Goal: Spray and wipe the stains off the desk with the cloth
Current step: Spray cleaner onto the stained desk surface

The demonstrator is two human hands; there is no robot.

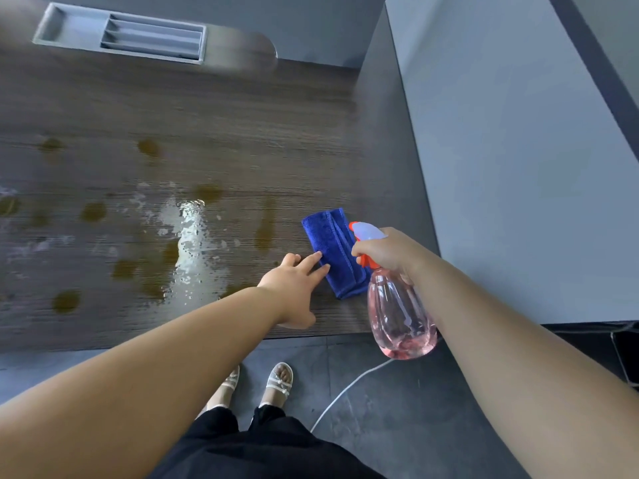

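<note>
A folded blue cloth (333,250) lies on the dark wood desk (242,133) near its front right corner. My left hand (294,285) reaches across with straight fingers, and its fingertips touch the cloth's left edge. My right hand (387,252) grips the neck of a clear pink spray bottle (397,312) with an orange trigger and a white nozzle, held above the desk's right front edge. Several brown stains (93,211) dot the desk's left and middle. A wet, shiny patch of spray (188,236) covers the middle.
A grey cable tray (121,32) is set into the desk's far left. A grey partition (387,133) runs along the desk's right side. Below the front edge are the dark floor, my sandalled feet (280,378) and a white cable (345,388).
</note>
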